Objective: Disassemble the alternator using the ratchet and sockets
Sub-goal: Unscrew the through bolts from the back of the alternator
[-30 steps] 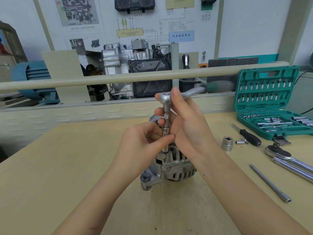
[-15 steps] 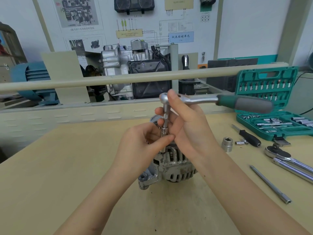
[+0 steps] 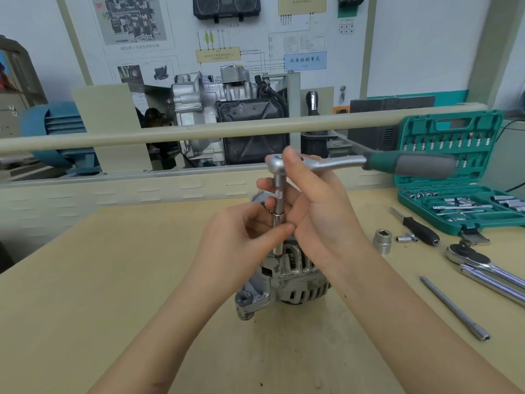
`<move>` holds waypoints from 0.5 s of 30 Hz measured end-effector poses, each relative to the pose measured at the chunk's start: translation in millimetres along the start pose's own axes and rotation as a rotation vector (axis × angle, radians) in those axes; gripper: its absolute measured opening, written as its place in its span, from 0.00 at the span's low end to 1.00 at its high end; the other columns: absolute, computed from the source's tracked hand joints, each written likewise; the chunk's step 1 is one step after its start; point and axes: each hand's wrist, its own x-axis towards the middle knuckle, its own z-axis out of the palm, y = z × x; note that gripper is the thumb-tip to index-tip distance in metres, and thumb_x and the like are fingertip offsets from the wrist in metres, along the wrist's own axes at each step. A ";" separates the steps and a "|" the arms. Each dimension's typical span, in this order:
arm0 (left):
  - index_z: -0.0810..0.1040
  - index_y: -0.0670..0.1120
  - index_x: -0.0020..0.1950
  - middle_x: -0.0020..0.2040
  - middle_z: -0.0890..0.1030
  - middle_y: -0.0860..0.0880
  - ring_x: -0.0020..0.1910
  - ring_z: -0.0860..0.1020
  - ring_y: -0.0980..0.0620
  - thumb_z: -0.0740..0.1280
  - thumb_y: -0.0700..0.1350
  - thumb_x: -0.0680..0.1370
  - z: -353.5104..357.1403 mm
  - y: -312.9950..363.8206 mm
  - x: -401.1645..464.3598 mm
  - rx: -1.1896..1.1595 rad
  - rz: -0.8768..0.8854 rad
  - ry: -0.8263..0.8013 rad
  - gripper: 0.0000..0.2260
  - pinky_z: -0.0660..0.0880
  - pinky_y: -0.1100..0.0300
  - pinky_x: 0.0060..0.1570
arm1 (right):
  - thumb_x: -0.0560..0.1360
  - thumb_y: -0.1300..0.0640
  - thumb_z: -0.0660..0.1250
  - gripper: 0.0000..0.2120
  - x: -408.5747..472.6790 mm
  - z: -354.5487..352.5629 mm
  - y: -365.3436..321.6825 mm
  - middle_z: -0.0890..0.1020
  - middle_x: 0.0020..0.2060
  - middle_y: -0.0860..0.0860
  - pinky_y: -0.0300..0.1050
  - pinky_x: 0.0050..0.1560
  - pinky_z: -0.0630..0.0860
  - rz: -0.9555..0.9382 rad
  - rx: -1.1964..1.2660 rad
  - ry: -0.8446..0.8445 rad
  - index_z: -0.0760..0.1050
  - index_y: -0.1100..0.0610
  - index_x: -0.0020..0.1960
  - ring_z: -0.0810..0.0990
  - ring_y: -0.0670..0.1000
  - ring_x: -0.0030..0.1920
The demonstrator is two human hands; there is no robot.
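Observation:
The silver alternator [image 3: 287,282] stands on the wooden table [image 3: 85,280], its top hidden behind my hands. A ratchet [image 3: 355,163] with a green and grey handle points right, and a slim extension bar [image 3: 277,206] runs straight down from its head to the alternator. My left hand [image 3: 241,243] pinches the lower end of the extension bar between thumb and fingers. My right hand [image 3: 318,206] wraps round the bar from the right, its thumb lying on the ratchet head.
An open green socket case [image 3: 454,177] sits at the right rear. Before it lie a loose large socket [image 3: 382,240], a small socket piece [image 3: 404,238], a black-handled driver [image 3: 417,228], a second ratchet [image 3: 483,268] and a long extension bar [image 3: 454,308]. A beige rail crosses behind.
The ratchet handle has swung from pointing back-right toward the right, nearer the socket case. Both hands have kept their hold on the bar.

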 end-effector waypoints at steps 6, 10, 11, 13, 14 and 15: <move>0.82 0.45 0.39 0.34 0.82 0.53 0.33 0.76 0.65 0.69 0.44 0.72 -10.4 -0.9 1.0 -0.032 0.002 -0.127 0.04 0.67 0.74 0.33 | 0.65 0.44 0.61 0.20 1.5 0.6 0.2 0.84 0.37 0.48 0.35 0.31 0.74 0.076 -0.042 -0.057 0.77 0.59 0.46 0.81 0.44 0.32; 0.79 0.44 0.35 0.29 0.80 0.53 0.31 0.76 0.61 0.71 0.46 0.70 -5.5 -0.3 -0.1 0.032 0.017 -0.040 0.06 0.69 0.71 0.32 | 0.61 0.51 0.69 0.18 0.5 0.8 -0.5 0.81 0.33 0.48 0.36 0.28 0.72 0.023 -0.012 -0.041 0.73 0.59 0.48 0.80 0.45 0.31; 0.80 0.44 0.36 0.29 0.80 0.53 0.30 0.75 0.62 0.71 0.46 0.70 -5.0 -0.1 -0.2 0.024 0.010 -0.035 0.06 0.68 0.72 0.31 | 0.60 0.52 0.70 0.19 -0.1 1.3 -0.2 0.81 0.32 0.48 0.36 0.27 0.72 0.010 -0.013 -0.042 0.71 0.59 0.47 0.80 0.46 0.31; 0.81 0.45 0.37 0.30 0.80 0.53 0.31 0.75 0.64 0.71 0.46 0.69 -5.8 -0.1 0.0 0.001 -0.005 -0.036 0.05 0.67 0.74 0.31 | 0.61 0.51 0.69 0.20 -1.1 1.9 0.6 0.82 0.33 0.49 0.36 0.27 0.74 0.020 -0.013 -0.050 0.72 0.60 0.49 0.81 0.46 0.31; 0.81 0.46 0.37 0.31 0.81 0.54 0.32 0.75 0.65 0.71 0.46 0.69 -6.5 -0.1 0.2 -0.006 -0.008 -0.049 0.04 0.67 0.75 0.32 | 0.62 0.50 0.67 0.23 -1.3 1.8 0.7 0.82 0.34 0.50 0.37 0.27 0.74 0.038 -0.013 -0.056 0.74 0.62 0.52 0.80 0.45 0.30; 0.81 0.48 0.38 0.32 0.81 0.55 0.33 0.76 0.66 0.71 0.45 0.70 -7.1 0.2 0.3 -0.014 -0.009 -0.075 0.02 0.67 0.76 0.33 | 0.63 0.48 0.65 0.26 -1.1 1.5 0.6 0.82 0.34 0.50 0.37 0.27 0.75 0.061 -0.021 -0.061 0.74 0.64 0.53 0.80 0.45 0.29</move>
